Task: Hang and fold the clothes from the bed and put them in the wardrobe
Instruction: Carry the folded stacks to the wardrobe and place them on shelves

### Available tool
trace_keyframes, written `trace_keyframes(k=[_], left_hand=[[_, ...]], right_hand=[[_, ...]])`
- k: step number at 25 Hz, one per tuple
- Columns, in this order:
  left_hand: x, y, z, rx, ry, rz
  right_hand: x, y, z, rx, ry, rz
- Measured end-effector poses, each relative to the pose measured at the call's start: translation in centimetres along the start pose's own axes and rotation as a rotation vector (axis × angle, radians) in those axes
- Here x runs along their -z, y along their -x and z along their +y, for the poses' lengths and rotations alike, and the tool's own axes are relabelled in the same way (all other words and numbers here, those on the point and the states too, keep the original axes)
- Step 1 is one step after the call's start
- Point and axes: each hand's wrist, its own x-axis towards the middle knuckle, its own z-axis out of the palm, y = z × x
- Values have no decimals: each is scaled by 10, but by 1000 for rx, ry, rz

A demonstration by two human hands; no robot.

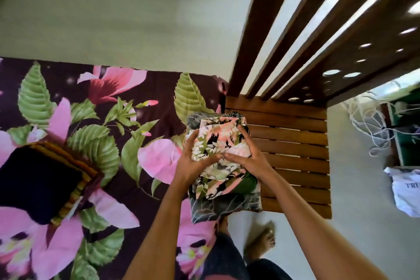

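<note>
Wooden chair [295,138]: brown, slatted seat, slats running left to right in view. Its back [284,29] has long vertical slats with gaps; light shows through them. Beside the slats, a perforated panel [363,63] with round holes of mixed size.

Wall [113,18]: pale, plain, behind the chair.

Floor [352,223]: pale grey, smooth, under and right of the chair.

White cord [363,120]: loose tangle right of the seat, looping toward a green-sided container [406,143] cut off by the frame edge; contents too blurred to tell.

White bag [406,191]: crumpled, on the floor below the container, letters "TRI" legible, rest cropped.
</note>
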Motion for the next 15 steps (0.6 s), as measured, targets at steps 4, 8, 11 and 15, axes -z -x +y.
trace_keyframes(k=[4, 8, 11, 15], left_hand=[[-67, 66, 59, -179, -92, -67], [-152, 128, 109, -311, -150, -212], [-219, 171, 139, -402, -151, -332], [-309, 229, 169, -515, -188, -443]], right_hand=[[77, 90, -5, 62, -48, 168], [164, 194, 5, 126, -150, 377], [221, 264, 24, 162, -208, 532], [292, 344, 55, 224, -257, 686]])
